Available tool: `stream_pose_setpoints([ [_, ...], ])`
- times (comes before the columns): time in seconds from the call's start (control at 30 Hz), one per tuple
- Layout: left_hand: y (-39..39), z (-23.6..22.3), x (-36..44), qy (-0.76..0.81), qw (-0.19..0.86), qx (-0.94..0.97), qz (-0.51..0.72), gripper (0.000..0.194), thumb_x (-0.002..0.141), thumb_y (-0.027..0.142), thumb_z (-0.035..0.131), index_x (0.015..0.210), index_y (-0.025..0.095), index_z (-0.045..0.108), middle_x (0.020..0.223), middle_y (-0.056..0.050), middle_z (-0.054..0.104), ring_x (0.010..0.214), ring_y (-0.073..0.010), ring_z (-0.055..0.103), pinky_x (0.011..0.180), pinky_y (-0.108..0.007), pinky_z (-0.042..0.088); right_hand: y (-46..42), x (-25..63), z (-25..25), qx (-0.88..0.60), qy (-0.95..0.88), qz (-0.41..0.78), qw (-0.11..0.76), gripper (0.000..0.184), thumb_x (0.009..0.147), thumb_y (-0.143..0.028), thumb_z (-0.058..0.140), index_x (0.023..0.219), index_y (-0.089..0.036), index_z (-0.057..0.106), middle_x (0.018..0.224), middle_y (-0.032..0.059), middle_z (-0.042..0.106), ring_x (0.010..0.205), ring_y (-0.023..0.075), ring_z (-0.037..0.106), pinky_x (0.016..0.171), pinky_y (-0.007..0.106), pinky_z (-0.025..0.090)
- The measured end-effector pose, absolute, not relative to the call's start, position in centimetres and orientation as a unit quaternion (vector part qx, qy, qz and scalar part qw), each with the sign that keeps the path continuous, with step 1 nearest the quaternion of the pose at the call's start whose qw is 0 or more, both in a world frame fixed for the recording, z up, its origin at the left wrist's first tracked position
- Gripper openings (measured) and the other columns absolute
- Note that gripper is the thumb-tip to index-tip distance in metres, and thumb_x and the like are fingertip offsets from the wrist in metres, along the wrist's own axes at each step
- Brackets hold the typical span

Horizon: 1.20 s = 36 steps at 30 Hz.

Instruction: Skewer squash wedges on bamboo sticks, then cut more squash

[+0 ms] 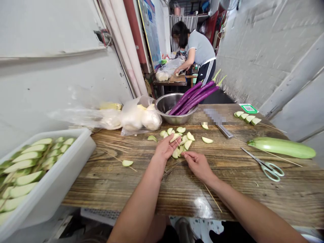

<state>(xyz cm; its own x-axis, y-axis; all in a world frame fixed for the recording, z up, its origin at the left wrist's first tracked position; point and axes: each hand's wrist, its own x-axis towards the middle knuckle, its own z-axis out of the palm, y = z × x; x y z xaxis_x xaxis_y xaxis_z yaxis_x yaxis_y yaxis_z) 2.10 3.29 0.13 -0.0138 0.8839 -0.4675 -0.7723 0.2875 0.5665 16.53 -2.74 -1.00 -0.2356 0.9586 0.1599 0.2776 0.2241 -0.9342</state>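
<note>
1. Worktop (113, 192): brown wooden planks, pronounced grain, a glossy patch towards the near edge. One loose stick (213, 199) lies there, close to the right forearm.
2. White tub (76, 168), left: straight-walled, packed with green-skinned slices.
3. Right hand (198, 163): fingertips pinched narrowly on a thin wooden skewer (180, 147).
4. Left hand (165, 147): palm up, fingers supporting a pale half-moon slice (174, 137). The skewer runs from the right fingertips up to this slice; depth of piercing cannot be told.
5. Slice pile (187, 145): moist-looking, green-edged pieces, just beyond and between the hands.
6. Right side: scissors (272, 170) with pale green handles; a smooth, elongated green squash (283, 147); farther in, a metal-handled cleaver (225, 131), blade blurred.
7. Far edge: round steel bowl (165, 116) bearing glossy purple eggplants (194, 98); clear plastic bags (141, 116) of pale, rounded contents beside it.
8. Room: white wall (50, 84) left, rough whitish wall (253, 57) right; a co-worker (202, 47) in grey bends over a rear table (164, 82).
</note>
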Motion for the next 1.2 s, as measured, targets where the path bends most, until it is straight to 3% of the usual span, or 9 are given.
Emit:
stream_pose_setpoints([
  [1.0,2.6,1.2,3.0,0.423,0.689,0.067,0.584,0.004,0.074,0.006,0.057,0.076,0.008,0.054,0.079,-0.016,0.065,0.077,-0.0224,0.066,0.067,-0.029,0.055,-3.5,15.9,-0.5,-0.487,-0.646,0.401,0.431,0.031,0.079,-0.031,0.043,0.087,-0.017,0.069,0.057,0.0013,0.063,0.065,0.0173,0.059,0.063,0.027,0.047],
  [1.2,2.6,1.0,3.2,0.425,0.699,0.075,0.57,0.003,0.075,0.007,0.055,0.077,0.008,0.055,0.075,-0.014,0.065,0.073,-0.0208,0.066,0.068,-0.029,0.054,-3.8,15.6,-0.8,-0.487,-0.641,0.383,0.453,0.031,0.079,-0.032,0.042,0.085,-0.016,0.068,0.067,0.0045,0.065,0.066,0.0169,0.059,0.064,0.027,0.047],
])
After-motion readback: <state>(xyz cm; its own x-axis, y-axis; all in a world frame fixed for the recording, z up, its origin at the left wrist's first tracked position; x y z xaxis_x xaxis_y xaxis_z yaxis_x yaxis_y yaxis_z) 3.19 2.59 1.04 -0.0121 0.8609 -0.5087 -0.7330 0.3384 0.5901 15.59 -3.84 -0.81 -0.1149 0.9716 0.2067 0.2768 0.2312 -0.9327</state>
